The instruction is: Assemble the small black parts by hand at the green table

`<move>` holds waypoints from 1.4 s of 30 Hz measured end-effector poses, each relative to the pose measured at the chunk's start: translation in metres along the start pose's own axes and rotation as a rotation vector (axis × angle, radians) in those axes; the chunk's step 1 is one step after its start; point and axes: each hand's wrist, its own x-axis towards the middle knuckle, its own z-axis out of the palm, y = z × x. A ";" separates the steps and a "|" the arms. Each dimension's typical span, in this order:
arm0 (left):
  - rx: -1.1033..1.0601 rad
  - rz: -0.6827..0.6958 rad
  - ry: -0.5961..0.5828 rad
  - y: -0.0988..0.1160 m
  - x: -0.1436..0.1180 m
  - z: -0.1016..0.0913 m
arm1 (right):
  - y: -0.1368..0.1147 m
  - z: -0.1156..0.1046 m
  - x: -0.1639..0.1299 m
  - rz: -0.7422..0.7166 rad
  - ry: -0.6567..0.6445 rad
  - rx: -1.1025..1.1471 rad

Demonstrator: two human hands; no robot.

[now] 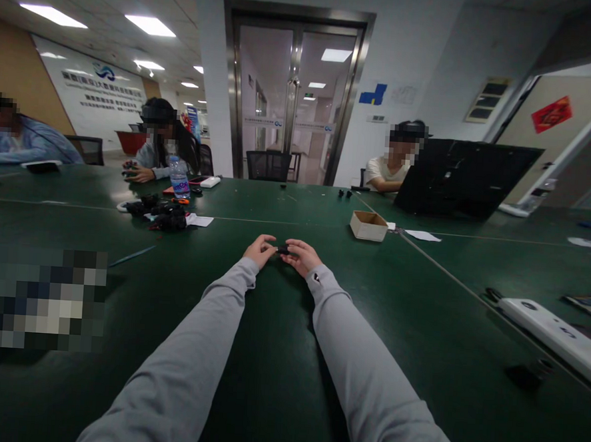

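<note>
1. Meeting over the green worktop [276,380], two bare hands are handling a small black object [283,251], which is sitting between their fingertips, short of the far edge; its exact shape is proving too small to make out.

2. Curling inward, the right hand [302,255] is appearing to pinch the small black object, its thumb and fingers nearly closing around it.

3. Bending toward it from the opposite side, the left hand [259,251] is showing a gap between its index finger and thumb, the thumb tip resting at the object's end; whether it is gripping, one cannot tell.

4. Steadying the piece with one hand while the other is doing the finer turning or pressing is looking like the surest method, in our judgement.

5. Working low over the worktop, with both forearms supporting the wrists, is probably helping; hurrying a piece this small is risking a slip.

6. Standing well apart, toward the far edge on the right, is a box [367,232]; toward the same edge on the left, a dark cluster [168,217] is lying near a water bottle [178,178].
</note>
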 end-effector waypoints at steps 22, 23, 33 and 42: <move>0.036 0.035 -0.037 -0.001 -0.001 -0.003 | 0.000 -0.001 0.000 0.006 -0.035 0.012; 0.030 0.033 -0.035 -0.001 -0.001 -0.003 | 0.001 -0.002 0.000 0.006 -0.037 0.012; -0.006 -0.012 -0.094 0.005 -0.003 -0.003 | 0.000 -0.001 0.000 0.015 -0.052 0.003; -0.008 -0.065 -0.104 0.004 0.000 -0.003 | -0.002 0.001 -0.003 0.026 -0.059 -0.004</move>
